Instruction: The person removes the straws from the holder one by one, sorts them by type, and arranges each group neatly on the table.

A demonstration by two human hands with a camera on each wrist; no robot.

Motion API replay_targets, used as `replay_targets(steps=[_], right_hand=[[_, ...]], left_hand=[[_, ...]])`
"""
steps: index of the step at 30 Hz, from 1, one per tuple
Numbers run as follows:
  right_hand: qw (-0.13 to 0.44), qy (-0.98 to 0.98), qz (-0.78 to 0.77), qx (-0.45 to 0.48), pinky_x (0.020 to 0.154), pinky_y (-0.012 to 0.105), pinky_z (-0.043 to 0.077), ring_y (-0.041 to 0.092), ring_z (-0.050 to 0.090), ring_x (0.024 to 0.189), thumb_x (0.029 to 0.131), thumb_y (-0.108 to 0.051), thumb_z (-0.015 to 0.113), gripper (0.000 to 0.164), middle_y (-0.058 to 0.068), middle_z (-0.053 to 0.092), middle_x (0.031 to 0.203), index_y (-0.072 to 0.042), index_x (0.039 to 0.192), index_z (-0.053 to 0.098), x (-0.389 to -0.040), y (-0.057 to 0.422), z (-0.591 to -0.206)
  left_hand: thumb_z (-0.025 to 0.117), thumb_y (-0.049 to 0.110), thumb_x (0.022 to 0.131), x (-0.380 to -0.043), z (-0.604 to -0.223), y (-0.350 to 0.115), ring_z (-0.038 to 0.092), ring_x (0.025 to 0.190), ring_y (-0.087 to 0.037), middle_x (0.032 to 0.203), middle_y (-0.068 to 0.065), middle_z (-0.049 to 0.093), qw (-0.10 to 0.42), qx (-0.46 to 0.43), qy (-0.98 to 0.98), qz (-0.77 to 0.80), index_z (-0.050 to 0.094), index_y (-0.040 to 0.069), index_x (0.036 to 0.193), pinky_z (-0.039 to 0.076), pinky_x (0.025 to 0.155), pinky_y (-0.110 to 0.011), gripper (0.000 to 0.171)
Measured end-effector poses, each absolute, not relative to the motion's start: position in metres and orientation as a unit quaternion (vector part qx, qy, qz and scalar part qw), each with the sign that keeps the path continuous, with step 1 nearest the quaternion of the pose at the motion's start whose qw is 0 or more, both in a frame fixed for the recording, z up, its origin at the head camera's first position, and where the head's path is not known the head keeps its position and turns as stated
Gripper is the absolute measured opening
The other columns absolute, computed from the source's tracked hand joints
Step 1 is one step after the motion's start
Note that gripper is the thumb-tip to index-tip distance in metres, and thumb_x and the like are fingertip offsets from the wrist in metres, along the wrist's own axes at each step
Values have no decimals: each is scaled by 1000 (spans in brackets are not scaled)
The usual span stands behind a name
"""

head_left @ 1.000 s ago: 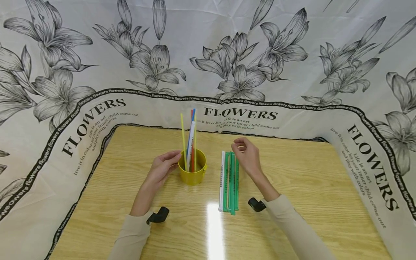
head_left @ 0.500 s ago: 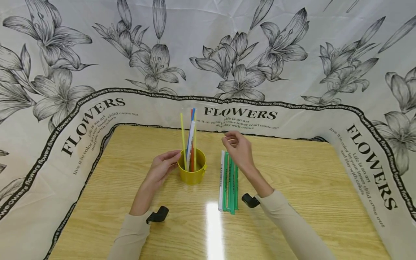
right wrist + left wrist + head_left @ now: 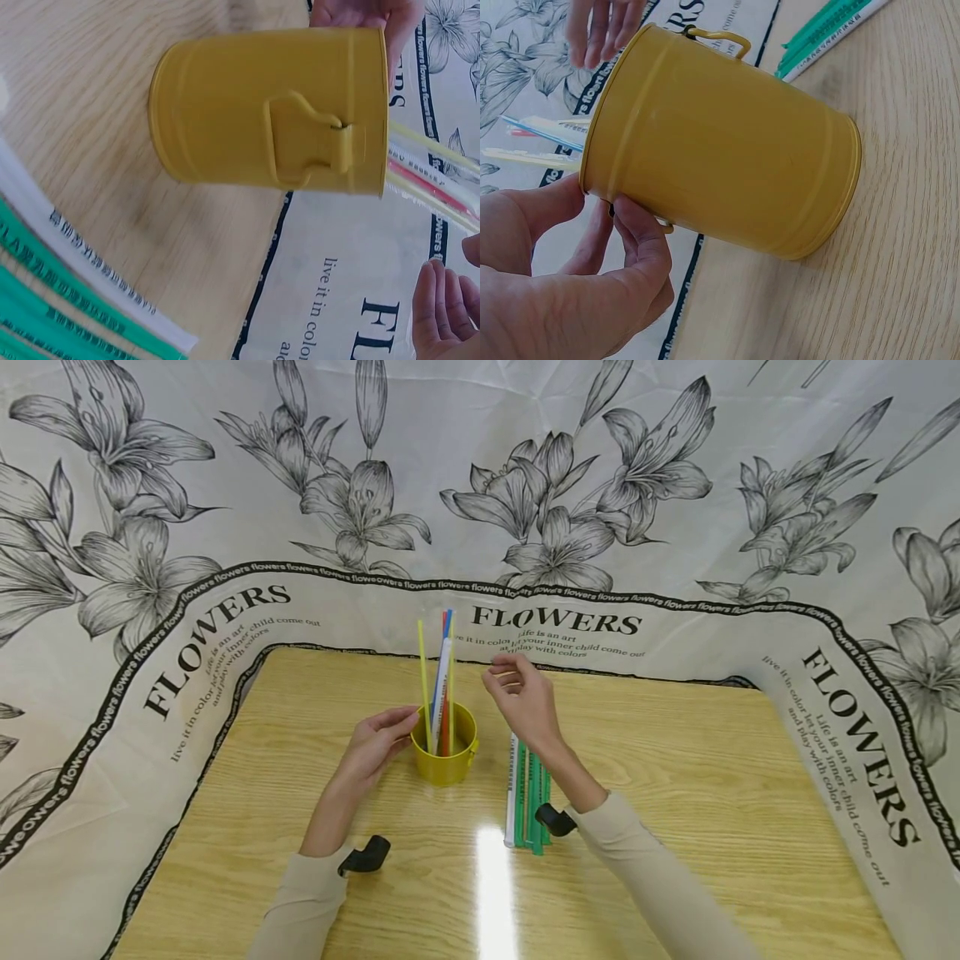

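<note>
My left hand (image 3: 375,743) holds the yellow metal bucket (image 3: 442,770) by its left rim. In the left wrist view the thumb lies at the rim and curled fingers touch the side near a small handle. Upright in the bucket stand several drinking straws: yellow straws (image 3: 422,672), a white-wrapped straw (image 3: 442,681), plus red and blue ones. My right hand (image 3: 527,697) hovers right of the bucket with relaxed, bent fingers, apart from the straws, and nothing shows in it. Beneath its wrist lie several green-wrapped straws (image 3: 537,810) beside one white-wrapped straw (image 3: 511,810).
The wooden table (image 3: 675,760) carries the bucket and the row of wrapped straws. A flower-printed cloth (image 3: 637,568) rises behind and along the sides of the table. A light reflection crosses the front of the tabletop.
My right hand has moved left, from above the right end of the green straws toward the bucket, now covering the straws' upper ends. My left hand and the bucket stay in place.
</note>
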State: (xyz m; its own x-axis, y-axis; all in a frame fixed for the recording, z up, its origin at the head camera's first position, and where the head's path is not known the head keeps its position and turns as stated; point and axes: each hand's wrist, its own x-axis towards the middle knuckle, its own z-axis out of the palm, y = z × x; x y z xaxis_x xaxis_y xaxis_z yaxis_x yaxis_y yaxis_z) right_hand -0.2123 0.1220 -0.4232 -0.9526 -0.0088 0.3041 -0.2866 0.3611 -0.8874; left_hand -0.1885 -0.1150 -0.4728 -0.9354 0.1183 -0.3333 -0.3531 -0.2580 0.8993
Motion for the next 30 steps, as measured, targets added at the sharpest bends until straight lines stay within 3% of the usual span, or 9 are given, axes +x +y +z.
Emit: replay_targets(steps=[16,30], right_hand=[[115,-808,566,121,83,39,60,27,69,93,97,-11,74,32,14,68,110,5,123,63,-214,79,-430],[161,-818,543,100,70,29,61,27,70,82,90,-6,79,26,14,70,96,3,110,65,-216,61,-441]], left_hand=[[64,11,104,-189,-475,-115,62,103,-11,121,-4,65,150,-97,595,784,59,-6,137,54,88,-21,38],[63,9,104,-189,-475,-115,62,108,-16,121,-5,66,146,-100,591,787,60,-6,137,54,93,-26,37]])
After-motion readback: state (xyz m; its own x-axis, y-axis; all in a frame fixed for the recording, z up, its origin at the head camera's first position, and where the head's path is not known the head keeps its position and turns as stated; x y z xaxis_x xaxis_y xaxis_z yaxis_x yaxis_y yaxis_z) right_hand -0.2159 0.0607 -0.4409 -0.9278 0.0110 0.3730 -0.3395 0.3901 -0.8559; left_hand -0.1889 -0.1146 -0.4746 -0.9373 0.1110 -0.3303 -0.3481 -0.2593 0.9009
